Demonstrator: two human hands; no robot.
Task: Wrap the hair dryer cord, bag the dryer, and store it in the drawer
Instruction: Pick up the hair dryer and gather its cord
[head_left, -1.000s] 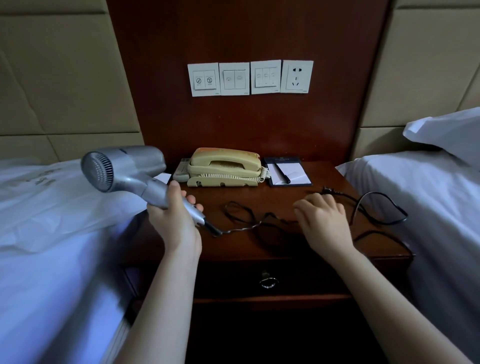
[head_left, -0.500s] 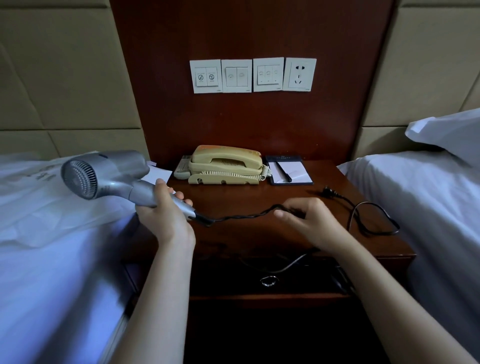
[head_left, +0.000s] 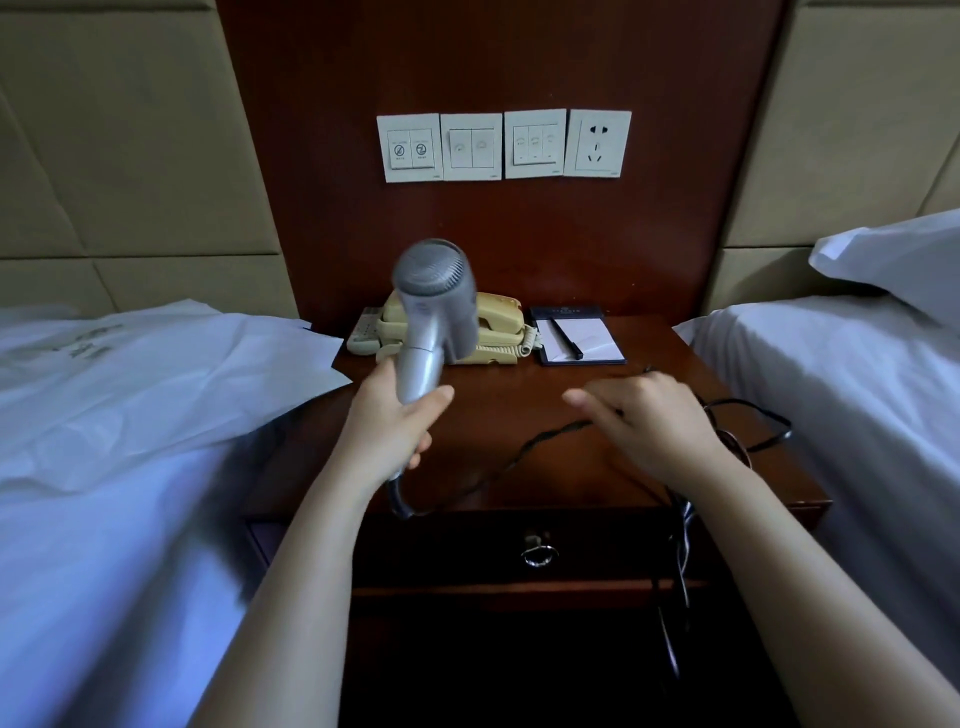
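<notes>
Dryer upright in my left hand, cord in my right

Left hand (head_left: 387, 426) is wrapped tight around the handle of the silver hair dryer (head_left: 434, 306); the dryer stands nearly upright above the desk (head_left: 519, 395), its round rear grille turned toward me, and it looks slightly blurred; I see it in front of the yellow telephone (head_left: 496, 330), which sits at the back of the desk against the dark wood wall panel. The black cord (head_left: 498, 462) leaves the bottom of the handle below my left hand, loops down near the desk's front edge, then climbs across the wood to my right hand (head_left: 652, 421); that hand is loosely curled, palm down, and the cord runs in under the fingers, though I cannot tell how firmly they pinch it. More cord lies coiled on the desk just right of that hand, and a length hangs down over the front by the drawer (head_left: 519, 551), whose ring pull is visible; the drawer is shut. A notepad (head_left: 582, 338) with a pen on it lies beside the telephone. On the bed to my left lies a white plastic bag (head_left: 156, 374), one corner overlapping the desk's edge; a second bed with a pillow is on my right. Above the telephone, a row of switch plates (head_left: 504, 145) and a socket is set in the panel.
</notes>
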